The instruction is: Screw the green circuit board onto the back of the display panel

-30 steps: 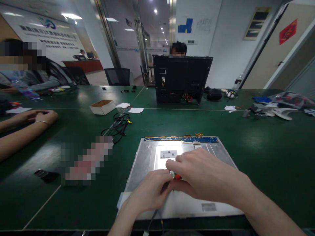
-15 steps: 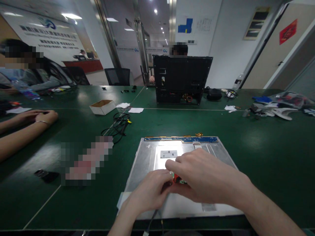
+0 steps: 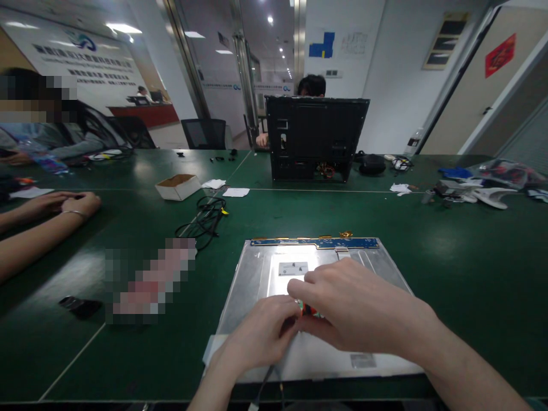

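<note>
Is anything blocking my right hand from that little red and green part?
Nothing visible: the little part sits in the grip of your right hand, with your left hand beside it, over the metal panel.

The left hand (image 3: 265,328) and right hand (image 3: 355,302) meet at a small red-and-green part (image 3: 307,309) above a flat rectangular silver metal panel (image 3: 250,279), which lies on the green-topped table (image 3: 466,274). Beyond the grip, a narrow blue circuit strip (image 3: 285,242) runs along the panel's far edge; farther off stands a black rectangular casing (image 3: 314,134). Left of the grip lie coiled black cables (image 3: 208,218), nearer than an open white cardboard box (image 3: 180,189).
</note>
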`<state>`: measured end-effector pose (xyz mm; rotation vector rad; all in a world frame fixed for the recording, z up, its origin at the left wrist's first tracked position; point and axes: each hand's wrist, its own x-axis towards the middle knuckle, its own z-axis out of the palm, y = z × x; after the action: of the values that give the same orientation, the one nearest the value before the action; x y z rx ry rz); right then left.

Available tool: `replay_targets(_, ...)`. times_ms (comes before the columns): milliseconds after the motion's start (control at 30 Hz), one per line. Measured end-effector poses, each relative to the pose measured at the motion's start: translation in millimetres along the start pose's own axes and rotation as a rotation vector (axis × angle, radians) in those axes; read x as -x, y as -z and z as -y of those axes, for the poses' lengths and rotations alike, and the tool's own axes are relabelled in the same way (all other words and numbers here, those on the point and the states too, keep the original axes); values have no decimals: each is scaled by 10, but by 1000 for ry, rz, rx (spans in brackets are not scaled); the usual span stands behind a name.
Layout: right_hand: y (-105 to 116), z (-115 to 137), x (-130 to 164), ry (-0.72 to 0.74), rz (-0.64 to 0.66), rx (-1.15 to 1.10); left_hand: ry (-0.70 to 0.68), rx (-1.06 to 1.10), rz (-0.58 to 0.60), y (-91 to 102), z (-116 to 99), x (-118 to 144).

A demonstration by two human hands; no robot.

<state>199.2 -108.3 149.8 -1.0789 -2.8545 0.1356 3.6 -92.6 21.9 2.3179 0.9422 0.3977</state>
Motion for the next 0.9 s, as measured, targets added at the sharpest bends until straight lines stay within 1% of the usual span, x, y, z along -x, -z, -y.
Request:
replay_targets(233, -5, -3, -15, 22, 9, 17, 10, 24, 35, 0, 17, 0)
replay_targets(400, 7, -2, -6, 67, 30, -19, 8, 32, 17, -1, 27, -6)
replay_targets(633, -19, -11, -9, -10, 8, 20, -13, 25, 24, -1, 1, -12)
replay_targets(800, -14, -5, -10, 22, -7, 26, 0, 10, 26, 6, 8, -4)
replay_targets(900, 10, 0, 1, 46, 12, 3, 10, 11, 36, 7, 16, -5)
